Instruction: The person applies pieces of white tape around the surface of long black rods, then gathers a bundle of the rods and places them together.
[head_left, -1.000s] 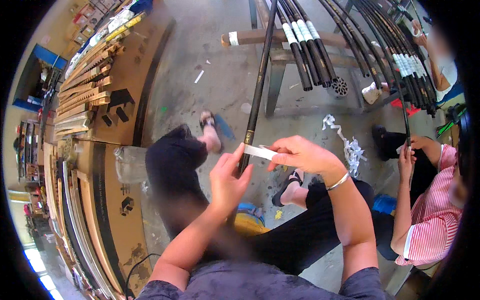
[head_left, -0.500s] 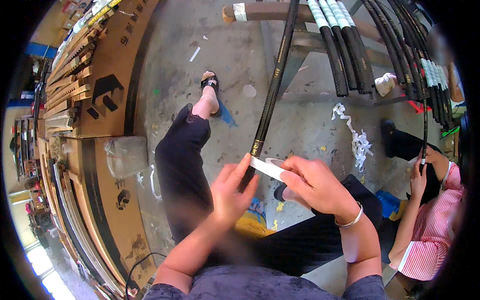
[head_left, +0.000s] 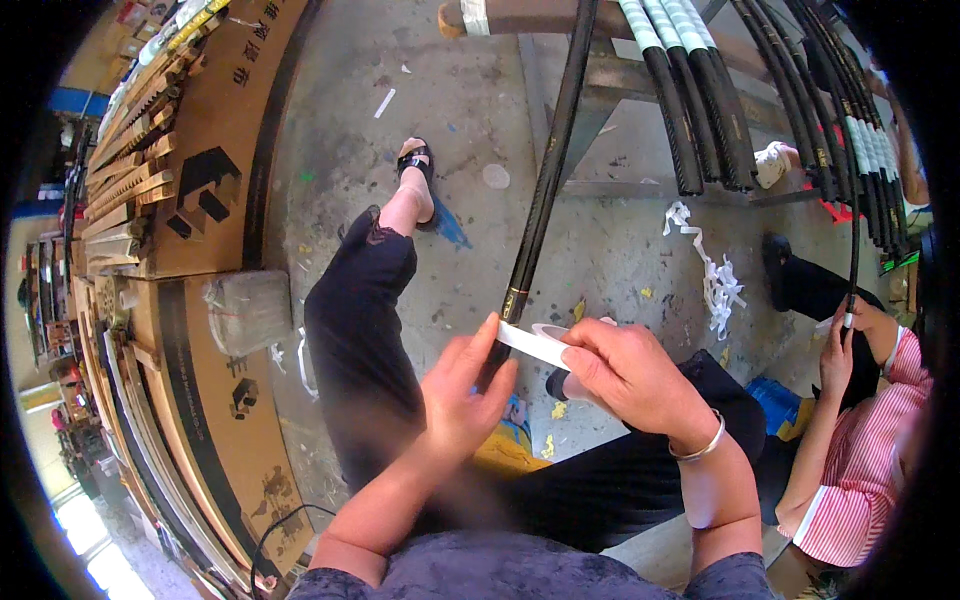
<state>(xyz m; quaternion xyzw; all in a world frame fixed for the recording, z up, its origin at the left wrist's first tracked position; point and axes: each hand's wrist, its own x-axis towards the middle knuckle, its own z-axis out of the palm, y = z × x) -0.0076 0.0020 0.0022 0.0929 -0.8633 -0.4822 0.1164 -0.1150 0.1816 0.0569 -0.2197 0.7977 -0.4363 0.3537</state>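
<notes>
A long black patterned rod [head_left: 545,200] with gold markings slants down from the upper edge to my left hand [head_left: 462,390]. The thumb and fingers of that hand are closed round its near end, a fingertip against the white tape. From there a short flat strip of white tape [head_left: 533,345] runs taut to the right. My right hand [head_left: 640,378] pinches the strip where it leaves a small tape roll, which the fingers largely cover. How far the tape wraps round the rod is hidden by my left hand.
Several black rods with pale wrapped bands [head_left: 672,110] rest on a stand at upper right. Beside me at right, a person in a striped shirt [head_left: 868,480] holds another rod. Cardboard boxes [head_left: 215,400] with wood strips line the left. Tape scraps [head_left: 718,290] litter the floor.
The gold marking near my left hand looks different, so the rod seems slightly turned. Both hands keep nearly the same place, and the tape stays stretched between them.
</notes>
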